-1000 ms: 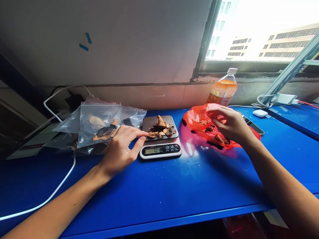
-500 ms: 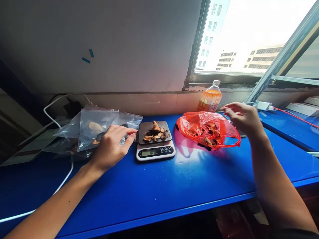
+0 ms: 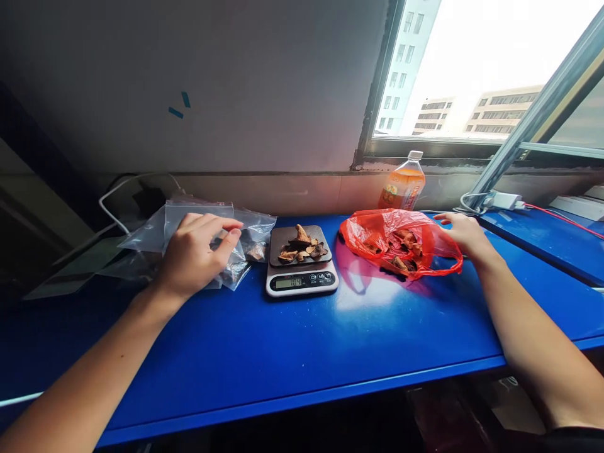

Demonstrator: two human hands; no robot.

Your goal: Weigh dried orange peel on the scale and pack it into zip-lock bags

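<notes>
My left hand (image 3: 195, 251) hovers over clear zip bags (image 3: 255, 234) left of the scale, its fingers stretched and the thumb apart, holding nothing I can see. Some pale and brown pieces show through the bags. The kitchen scale (image 3: 302, 282) carries a small heap of brown dried slices (image 3: 302, 245), perhaps dried mushroom; its display seems to read 104, any decimal point unclear. My right hand (image 3: 465, 233) is at the right rear of a red plastic bag (image 3: 377, 220), close to its handle. Its fingers are extended, their undersides hidden. More dried slices (image 3: 406, 242) lie in the bag's opening.
Behind the red bag stands a bottle of orange drink (image 3: 403, 182). A white plug (image 3: 506, 200) with a red cable lies at the right, by a metal frame bar (image 3: 523, 126). A white cable (image 3: 111, 204) loops behind the zip bags. The blue tabletop (image 3: 283, 352) ends at a front edge.
My right hand has lowered toward the rear of the red bag. My left hand has moved left, away from the scale and over the zip bags. The view has shifted slightly.
</notes>
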